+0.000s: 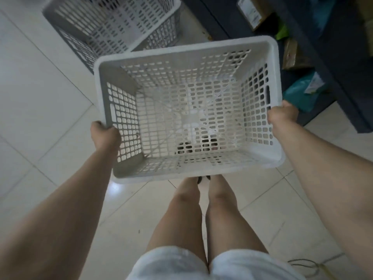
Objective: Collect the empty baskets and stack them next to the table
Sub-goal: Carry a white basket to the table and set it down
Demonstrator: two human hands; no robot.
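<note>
From the head camera we see a white perforated plastic basket (187, 110) held up off the tiled floor (40, 87) in front of the person's bare legs (201, 215). The left hand (105, 136) is clenched around the basket's left rim near its close corner; the right hand (282, 116) is clenched around the right rim. The basket is empty, and we see the floor through its slots. Beyond it, at upper left, a grey basket (113, 23) stands on the floor, beside dark blue shelving (343, 63) that holds parcels (252, 13).
</note>
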